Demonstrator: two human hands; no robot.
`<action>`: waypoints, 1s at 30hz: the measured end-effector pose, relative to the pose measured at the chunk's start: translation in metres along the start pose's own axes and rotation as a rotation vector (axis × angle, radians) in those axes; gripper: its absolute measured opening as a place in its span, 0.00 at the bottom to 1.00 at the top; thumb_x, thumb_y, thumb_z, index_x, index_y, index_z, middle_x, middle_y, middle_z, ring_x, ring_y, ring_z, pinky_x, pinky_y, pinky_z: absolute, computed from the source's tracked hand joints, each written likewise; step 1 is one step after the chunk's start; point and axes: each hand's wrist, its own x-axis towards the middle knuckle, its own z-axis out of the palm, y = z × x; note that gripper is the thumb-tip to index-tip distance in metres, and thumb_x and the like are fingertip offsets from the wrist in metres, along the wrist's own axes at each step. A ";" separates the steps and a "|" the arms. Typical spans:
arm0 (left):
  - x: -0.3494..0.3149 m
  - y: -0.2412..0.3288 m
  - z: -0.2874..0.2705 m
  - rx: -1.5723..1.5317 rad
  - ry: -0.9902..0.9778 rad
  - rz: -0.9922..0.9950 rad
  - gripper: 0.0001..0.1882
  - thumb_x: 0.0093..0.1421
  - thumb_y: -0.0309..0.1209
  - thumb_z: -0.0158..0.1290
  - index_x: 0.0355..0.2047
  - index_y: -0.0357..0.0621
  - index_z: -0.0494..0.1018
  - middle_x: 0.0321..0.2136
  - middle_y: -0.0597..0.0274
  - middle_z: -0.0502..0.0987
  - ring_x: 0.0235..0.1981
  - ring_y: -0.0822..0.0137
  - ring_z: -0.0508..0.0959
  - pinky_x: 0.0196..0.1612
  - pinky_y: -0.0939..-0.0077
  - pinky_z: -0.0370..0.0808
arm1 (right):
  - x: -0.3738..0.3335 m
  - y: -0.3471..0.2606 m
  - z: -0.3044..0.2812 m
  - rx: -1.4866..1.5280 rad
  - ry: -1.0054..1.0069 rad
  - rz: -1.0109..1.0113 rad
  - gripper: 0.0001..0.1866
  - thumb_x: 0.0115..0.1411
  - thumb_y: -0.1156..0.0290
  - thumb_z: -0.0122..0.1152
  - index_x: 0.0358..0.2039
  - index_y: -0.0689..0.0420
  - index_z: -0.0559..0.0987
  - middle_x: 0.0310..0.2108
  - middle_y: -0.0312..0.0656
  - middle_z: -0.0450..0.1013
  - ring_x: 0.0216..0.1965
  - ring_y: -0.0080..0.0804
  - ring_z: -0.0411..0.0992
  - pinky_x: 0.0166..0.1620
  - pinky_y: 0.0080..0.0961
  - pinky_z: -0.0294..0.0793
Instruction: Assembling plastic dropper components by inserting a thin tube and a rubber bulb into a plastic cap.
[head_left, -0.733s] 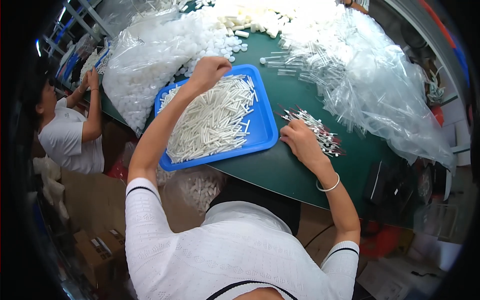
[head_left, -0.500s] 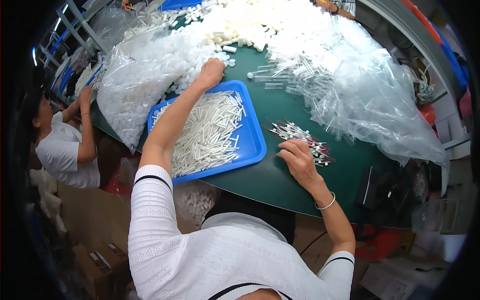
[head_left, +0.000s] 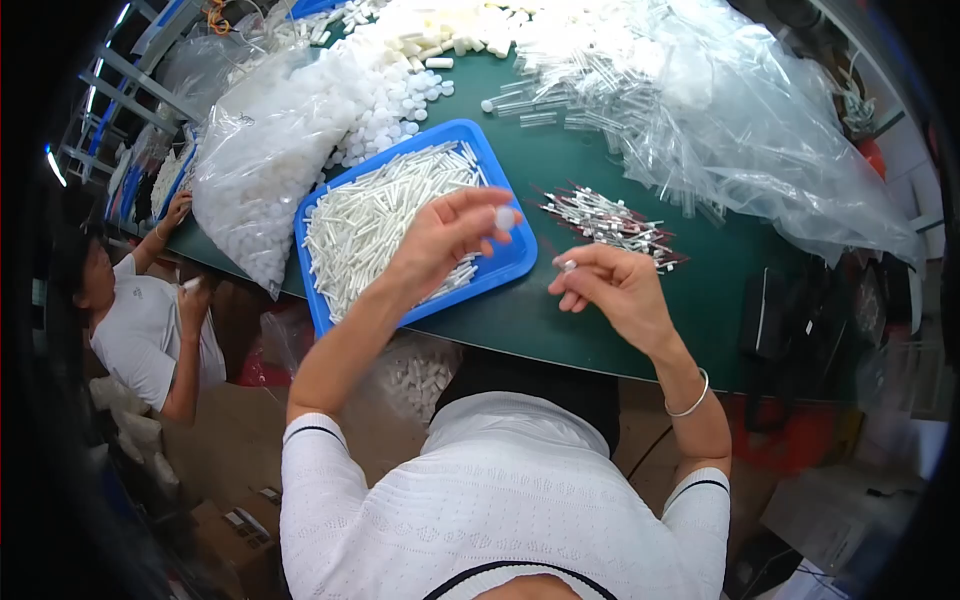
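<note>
Above the right part of the blue tray [head_left: 522, 240], my left hand [head_left: 436, 240] is closed on a small round white cap [head_left: 505, 217] between thumb and fingers. Many thin white sticks [head_left: 365, 215] fill the tray. My right hand [head_left: 622, 290] pinches a small whitish part with a shiny end [head_left: 568, 265] at its fingertips, just in front of a pile of small white connectors with thin red wires [head_left: 612, 226]. The part's full shape is hidden by the fingers. Both hands are raised over the table, a short gap apart.
A clear bag [head_left: 240, 190] spills white round caps [head_left: 400, 105] left of and behind the tray. Clear tubes [head_left: 590, 110] and a large plastic bag [head_left: 750, 130] lie at the right. A black box [head_left: 765, 310] stands near the right edge. A co-worker [head_left: 165, 325] sits at the left.
My left hand has come back from the caps toward me and to the right, now showing a cap. My right hand has lifted away from the connector pile with a small part.
</note>
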 end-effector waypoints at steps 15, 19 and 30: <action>-0.049 -0.061 0.024 -0.378 -0.098 -0.067 0.14 0.64 0.28 0.51 0.49 0.36 0.72 0.44 0.53 0.77 0.37 0.73 0.78 0.40 0.83 0.77 | -0.041 0.011 0.030 -0.606 0.250 -0.380 0.02 0.52 0.79 0.62 0.26 0.62 0.77 0.19 0.39 0.71 0.13 0.23 0.65 0.17 0.22 0.61; -0.053 -0.061 0.026 -0.344 -0.086 -0.075 0.14 0.64 0.28 0.51 0.49 0.36 0.72 0.44 0.52 0.77 0.37 0.73 0.78 0.40 0.83 0.76 | -0.042 0.016 0.029 -0.615 0.258 -0.391 0.02 0.52 0.79 0.62 0.24 0.62 0.77 0.19 0.39 0.71 0.13 0.23 0.64 0.17 0.22 0.60; -0.056 -0.062 0.034 -0.121 -0.016 0.067 0.14 0.62 0.27 0.54 0.48 0.37 0.73 0.43 0.55 0.78 0.40 0.73 0.77 0.42 0.80 0.75 | -0.042 0.013 0.029 -0.683 0.215 -0.426 0.03 0.50 0.79 0.63 0.24 0.61 0.76 0.20 0.39 0.72 0.14 0.24 0.68 0.18 0.21 0.66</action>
